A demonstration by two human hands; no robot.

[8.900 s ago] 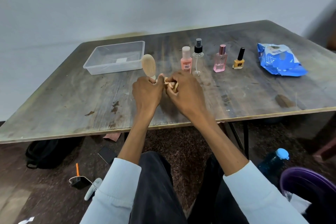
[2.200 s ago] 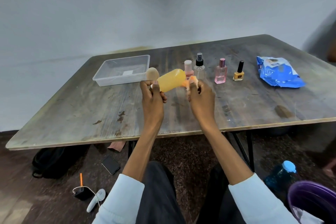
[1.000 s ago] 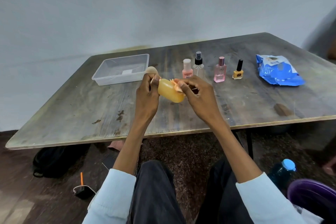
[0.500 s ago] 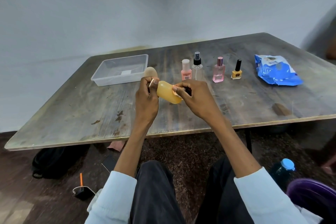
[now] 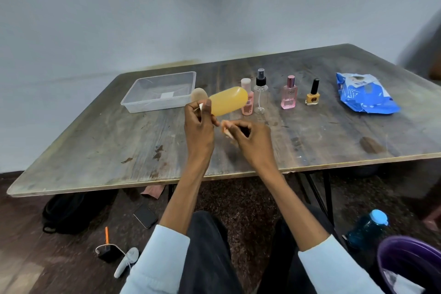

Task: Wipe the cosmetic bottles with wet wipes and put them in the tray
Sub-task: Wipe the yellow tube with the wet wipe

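My left hand (image 5: 198, 130) grips a yellow bottle (image 5: 229, 101) at its neck, near the tan cap (image 5: 199, 95), and holds it above the table with its rounded base tilted up to the right. Just below the bottle, my right hand (image 5: 251, 142) pinches a crumpled wet wipe (image 5: 226, 127), apart from the bottle. A clear plastic tray (image 5: 159, 91) sits at the back left. Behind my hands stand a pink bottle (image 5: 248, 102), a clear spray bottle (image 5: 260, 92), a pink perfume bottle (image 5: 289, 93) and a yellow nail polish (image 5: 312, 93).
A blue wet-wipe pack (image 5: 365, 96) lies at the table's right. On the floor are a black bag (image 5: 69, 212), a phone (image 5: 145, 216), a blue water bottle (image 5: 367, 228) and a purple bin (image 5: 410, 267). The table's front edge (image 5: 143, 180) runs above my knees.
My right hand has drawn the wipe off the yellow bottle and down. My left hand has tipped the bottle's base upward to the right.
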